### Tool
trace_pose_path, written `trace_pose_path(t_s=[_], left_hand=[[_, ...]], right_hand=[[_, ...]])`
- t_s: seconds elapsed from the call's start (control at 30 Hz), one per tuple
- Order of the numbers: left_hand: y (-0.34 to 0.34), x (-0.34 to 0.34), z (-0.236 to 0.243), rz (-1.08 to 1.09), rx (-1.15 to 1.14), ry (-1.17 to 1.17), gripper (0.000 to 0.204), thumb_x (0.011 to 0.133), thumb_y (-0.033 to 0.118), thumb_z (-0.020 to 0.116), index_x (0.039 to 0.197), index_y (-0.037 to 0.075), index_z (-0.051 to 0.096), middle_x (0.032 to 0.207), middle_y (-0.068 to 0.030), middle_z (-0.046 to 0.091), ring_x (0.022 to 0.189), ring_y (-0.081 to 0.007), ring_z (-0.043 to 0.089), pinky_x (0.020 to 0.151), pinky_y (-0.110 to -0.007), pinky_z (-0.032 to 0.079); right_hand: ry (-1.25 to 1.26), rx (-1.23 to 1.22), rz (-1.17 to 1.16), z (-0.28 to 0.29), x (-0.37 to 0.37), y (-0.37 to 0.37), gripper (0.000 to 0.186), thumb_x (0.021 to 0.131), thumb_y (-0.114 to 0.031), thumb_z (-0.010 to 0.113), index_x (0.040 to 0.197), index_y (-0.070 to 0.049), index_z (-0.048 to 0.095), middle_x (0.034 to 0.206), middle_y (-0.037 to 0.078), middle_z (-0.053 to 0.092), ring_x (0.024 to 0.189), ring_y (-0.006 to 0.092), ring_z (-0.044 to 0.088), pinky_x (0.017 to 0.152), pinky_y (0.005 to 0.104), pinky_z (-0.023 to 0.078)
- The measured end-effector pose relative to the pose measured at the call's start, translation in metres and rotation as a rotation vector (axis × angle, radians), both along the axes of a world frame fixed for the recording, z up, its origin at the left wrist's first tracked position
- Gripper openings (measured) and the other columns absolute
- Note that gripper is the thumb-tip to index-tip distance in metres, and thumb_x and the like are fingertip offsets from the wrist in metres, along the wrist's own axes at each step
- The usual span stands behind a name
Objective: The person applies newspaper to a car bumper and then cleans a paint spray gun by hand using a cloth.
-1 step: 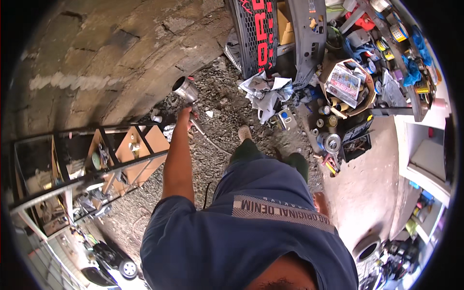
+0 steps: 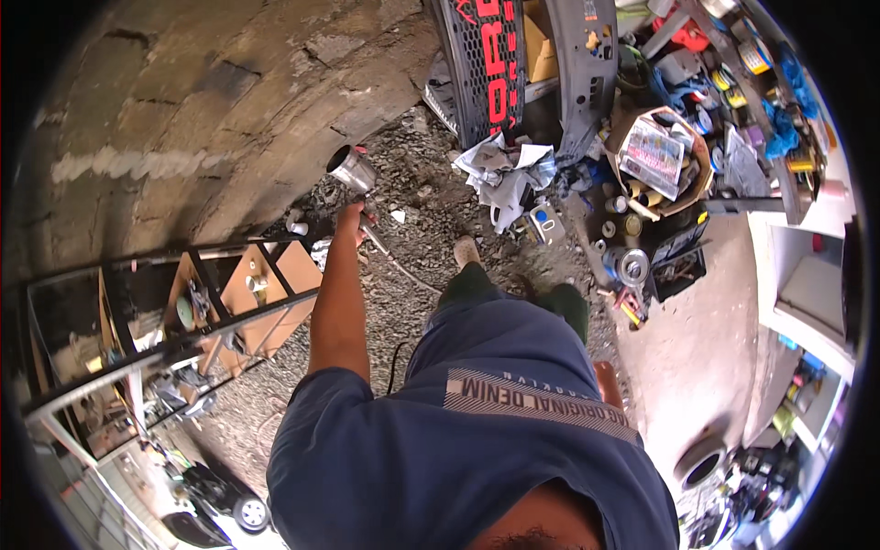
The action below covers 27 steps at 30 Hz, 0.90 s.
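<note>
My left arm reaches forward over the rubble ground. At its end my left hand (image 2: 352, 218) is closed round the handle of a spray gun (image 2: 353, 170) with a shiny metal cup. A thin hose (image 2: 412, 279) runs from the handle down toward my legs. Of my right hand (image 2: 605, 378) only a little shows beside my right hip, partly covered by my shirt; its fingers are hidden. The rough block wall (image 2: 229, 119) rises beyond the gun to the left.
A black grille (image 2: 472, 78) with red lettering stands ahead. Near it lie crumpled paper (image 2: 504, 179), a container with a blue cap (image 2: 545, 223), a cardboard box (image 2: 701, 179), a round can (image 2: 632, 268) and an open toolbox (image 2: 676, 275). To the left is a black-framed rack (image 2: 156, 344).
</note>
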<state>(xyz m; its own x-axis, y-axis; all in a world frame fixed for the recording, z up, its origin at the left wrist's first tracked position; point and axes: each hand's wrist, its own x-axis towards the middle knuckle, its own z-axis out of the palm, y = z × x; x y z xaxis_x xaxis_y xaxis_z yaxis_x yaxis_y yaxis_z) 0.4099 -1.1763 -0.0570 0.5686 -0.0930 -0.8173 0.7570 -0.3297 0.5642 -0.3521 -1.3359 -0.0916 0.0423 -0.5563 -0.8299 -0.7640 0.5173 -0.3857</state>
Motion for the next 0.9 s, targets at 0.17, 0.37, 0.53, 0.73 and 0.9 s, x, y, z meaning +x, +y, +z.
trace_pose_path(t_s=[0.17, 0.37, 0.53, 0.73, 0.9], left_hand=[[-0.034, 0.052, -0.013, 0.038, 0.048, 0.212, 0.022, 0.097, 0.024, 0.051, 0.112, 0.009, 0.048, 0.084, -0.0097, 0.056, 0.071, -0.0256, 0.059, 0.071, -0.047, 0.048], [-0.021, 0.091, -0.02, -0.069, 0.163, 0.257, 0.021, 0.095, 0.025, 0.053, 0.112, 0.012, 0.05, 0.089, -0.0078, 0.06, 0.08, -0.026, 0.063, 0.076, -0.046, 0.044], [-0.014, 0.091, -0.02, -0.072, 0.166, 0.222, 0.022, 0.094, 0.025, 0.056, 0.112, 0.014, 0.052, 0.092, -0.0075, 0.062, 0.084, -0.0246, 0.065, 0.075, -0.045, 0.043], [-0.007, 0.089, -0.018, -0.104, 0.186, 0.215, 0.016, 0.096, 0.023, 0.05, 0.11, 0.016, 0.051, 0.079, -0.0038, 0.059, 0.072, -0.0209, 0.063, 0.068, -0.041, 0.043], [0.009, 0.097, -0.023, -0.151, 0.166, 0.247, 0.022, 0.094, 0.024, 0.056, 0.114, 0.015, 0.05, 0.092, -0.006, 0.064, 0.083, -0.0233, 0.067, 0.077, -0.04, 0.04]], right_hand=[[-0.044, -0.043, -0.046, -0.031, 0.031, 0.062, 0.022, 0.089, -0.027, 0.058, 0.094, -0.006, 0.064, 0.079, 0.007, 0.062, 0.062, 0.0166, 0.06, 0.054, 0.0323, 0.046], [0.032, 0.021, -0.101, -0.006, 0.089, 0.06, 0.024, 0.091, -0.025, 0.056, 0.095, -0.003, 0.066, 0.079, 0.006, 0.063, 0.058, 0.0144, 0.058, 0.049, 0.0308, 0.044], [-0.04, 0.027, -0.364, 0.006, 0.104, 0.04, 0.028, 0.095, -0.032, 0.055, 0.111, -0.008, 0.058, 0.083, 0.004, 0.061, 0.06, 0.0149, 0.06, 0.047, 0.0281, 0.044], [0.015, 0.044, -0.228, 0.004, 0.115, 0.036, 0.031, 0.096, -0.029, 0.055, 0.119, -0.008, 0.058, 0.094, 0.006, 0.065, 0.072, 0.0167, 0.066, 0.053, 0.0292, 0.048], [0.01, 0.015, -0.18, -0.008, 0.111, 0.035, 0.031, 0.096, -0.029, 0.056, 0.118, -0.008, 0.058, 0.091, 0.006, 0.064, 0.072, 0.0167, 0.066, 0.051, 0.028, 0.047]])
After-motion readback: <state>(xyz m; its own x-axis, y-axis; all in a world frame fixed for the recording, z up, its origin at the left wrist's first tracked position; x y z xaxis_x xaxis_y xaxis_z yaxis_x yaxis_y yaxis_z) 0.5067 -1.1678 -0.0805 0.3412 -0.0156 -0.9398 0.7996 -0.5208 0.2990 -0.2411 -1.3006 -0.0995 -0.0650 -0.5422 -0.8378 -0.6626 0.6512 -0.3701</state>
